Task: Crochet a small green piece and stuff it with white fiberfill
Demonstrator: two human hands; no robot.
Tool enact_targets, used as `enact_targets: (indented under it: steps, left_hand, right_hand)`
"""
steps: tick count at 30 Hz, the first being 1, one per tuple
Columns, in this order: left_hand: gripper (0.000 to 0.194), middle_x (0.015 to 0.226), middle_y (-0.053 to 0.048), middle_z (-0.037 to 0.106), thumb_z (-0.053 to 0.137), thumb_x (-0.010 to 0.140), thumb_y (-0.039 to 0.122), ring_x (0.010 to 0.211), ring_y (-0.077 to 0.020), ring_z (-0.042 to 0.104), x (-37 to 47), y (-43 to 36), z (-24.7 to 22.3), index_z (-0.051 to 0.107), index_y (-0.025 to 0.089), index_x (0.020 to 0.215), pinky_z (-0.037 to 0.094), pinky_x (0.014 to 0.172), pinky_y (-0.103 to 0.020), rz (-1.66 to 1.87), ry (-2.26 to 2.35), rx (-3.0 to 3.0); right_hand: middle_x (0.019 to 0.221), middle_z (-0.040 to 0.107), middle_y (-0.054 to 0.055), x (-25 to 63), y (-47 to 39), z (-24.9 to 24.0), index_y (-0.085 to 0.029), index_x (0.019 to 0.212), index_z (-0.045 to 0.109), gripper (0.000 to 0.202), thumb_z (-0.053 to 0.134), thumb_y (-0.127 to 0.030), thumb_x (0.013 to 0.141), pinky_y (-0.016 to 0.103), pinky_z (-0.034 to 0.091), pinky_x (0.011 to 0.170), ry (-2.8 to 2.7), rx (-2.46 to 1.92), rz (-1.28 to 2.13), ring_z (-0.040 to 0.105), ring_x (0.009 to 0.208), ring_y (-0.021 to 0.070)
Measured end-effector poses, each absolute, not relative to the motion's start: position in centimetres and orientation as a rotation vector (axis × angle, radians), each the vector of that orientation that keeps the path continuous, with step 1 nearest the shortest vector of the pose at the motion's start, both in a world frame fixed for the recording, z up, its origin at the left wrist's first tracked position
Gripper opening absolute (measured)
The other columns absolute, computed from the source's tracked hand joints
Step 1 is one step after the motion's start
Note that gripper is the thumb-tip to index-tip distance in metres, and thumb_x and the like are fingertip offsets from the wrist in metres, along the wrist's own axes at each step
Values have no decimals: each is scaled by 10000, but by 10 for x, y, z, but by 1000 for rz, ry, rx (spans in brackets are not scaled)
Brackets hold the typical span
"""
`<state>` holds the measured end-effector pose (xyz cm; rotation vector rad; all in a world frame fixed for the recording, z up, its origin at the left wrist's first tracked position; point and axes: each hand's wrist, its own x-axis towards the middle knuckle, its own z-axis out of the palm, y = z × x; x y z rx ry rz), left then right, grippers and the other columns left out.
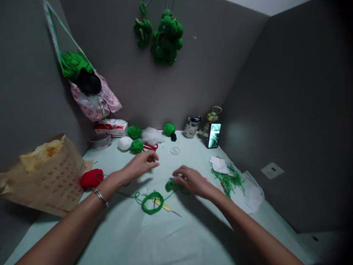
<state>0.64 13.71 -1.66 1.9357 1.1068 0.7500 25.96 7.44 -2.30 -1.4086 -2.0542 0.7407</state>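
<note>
Right hand (191,180): fingers were parted, half-curled; a small green yarn ball (169,185) lay just beside them, at eight o'clock, on the tabletop (121,235). Left hand (140,165): fingers were open, empty.

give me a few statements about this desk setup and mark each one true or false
1. The phone near the back right has its screen lit. True.
2. The left hand is gripping the red yarn. False: that hand is empty, and the red yarn lies beside the paper bag.
3. The small green ball on the table is close to the right hand. True.
4. The yellow-handled tool stands upright in the tin. False: it lies on the table at the loop of green yarn.
5. The bunches hanging on the back wall are mostly white. False: they are mostly green.
</note>
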Motion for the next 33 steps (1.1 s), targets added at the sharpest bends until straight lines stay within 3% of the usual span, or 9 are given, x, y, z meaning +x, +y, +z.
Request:
enact_targets:
  steps: [2, 4, 7, 11, 22, 25, 27, 30, 33]
  left_hand:
    - [239, 1152, -86, 682, 653, 939, 319, 1007, -226, 665, -4, 169, -13, 663, 162, 1118, 567, 870, -430, 722, 1197, 2030]
    - [327, 1271, -105, 642, 625, 961, 344, 1066, -247, 657, -6, 199, -13, 627, 182, 1244, 571, 895, -455, 661, 1270, 2105]
    - [342, 1295, -109, 631, 624, 963, 342, 1081, -251, 653, 3, 236, -16, 616, 189, 1268, 571, 901, -459, 576, 1339, 2199]
    - [346, 1296, -111, 630, 624, 963, 342, 1082, -252, 653, 20, 269, -20, 613, 186, 1271, 571, 902, -462, 502, 1374, 2333]
    - [356, 1313, -115, 622, 624, 963, 339, 1096, -255, 648, 33, 320, -42, 606, 187, 1284, 567, 912, -472, 477, 1424, 2612]
    - [364, 1309, -116, 623, 628, 961, 339, 1095, -258, 649, 32, 322, -46, 603, 181, 1287, 568, 909, -475, 444, 1442, 2629]
    - [365, 1308, -116, 623, 628, 961, 339, 1094, -258, 650, 30, 321, -46, 603, 179, 1287, 568, 909, -476, 432, 1445, 2626]
    - [365, 1307, -116, 624, 628, 960, 339, 1094, -258, 650, 27, 321, -44, 603, 179, 1287, 568, 908, -475, 439, 1437, 2594]
    - [367, 1301, -116, 626, 630, 959, 339, 1088, -256, 652, 23, 320, -40, 601, 176, 1287, 570, 903, -475, 492, 1405, 2517]
  right_hand:
    - [1004, 713, 83, 260, 104, -19, -226, 973, 758, 132, 681, -259, 871, 337, 466, 824, -2067, -1450, 618, 644, 866, 201]
    - [1033, 706, 80, 251, 140, -19, -224, 1038, 730, 156, 655, -246, 903, 359, 476, 880, -2065, -1497, 534, 650, 922, 202]
    - [1118, 688, 91, 225, 195, -22, -187, 1193, 657, 287, 670, -252, 913, 380, 514, 906, -2036, -1589, 449, 667, 941, 192]
    - [1328, 603, 108, 192, 251, -32, -177, 1299, 579, 391, 632, -359, 957, 482, 554, 950, -1962, -1698, 347, 634, 1140, 257]
    - [1289, 628, 100, 178, 293, -55, -181, 1265, 602, 345, 619, -356, 968, 453, 572, 924, -1835, -1564, 636, 654, 1098, 236]
    - [1197, 668, 81, 178, 290, -51, -161, 1169, 643, 283, 632, -350, 959, 433, 565, 911, -1766, -1465, 781, 663, 1054, 223]
    - [997, 704, 31, 179, 285, -49, -148, 1012, 675, 208, 664, -338, 931, 371, 548, 869, -1709, -1379, 901, 669, 959, 203]
    - [677, 604, -39, 182, 273, -43, -161, 802, 626, 245, 714, -379, 868, 266, 489, 690, -1609, -1228, 1119, 604, 701, 140]
    - [618, 541, -56, 190, 252, -31, -180, 759, 560, 356, 783, -458, 772, 218, 411, 552, -1519, -1047, 1339, 487, 562, 90]
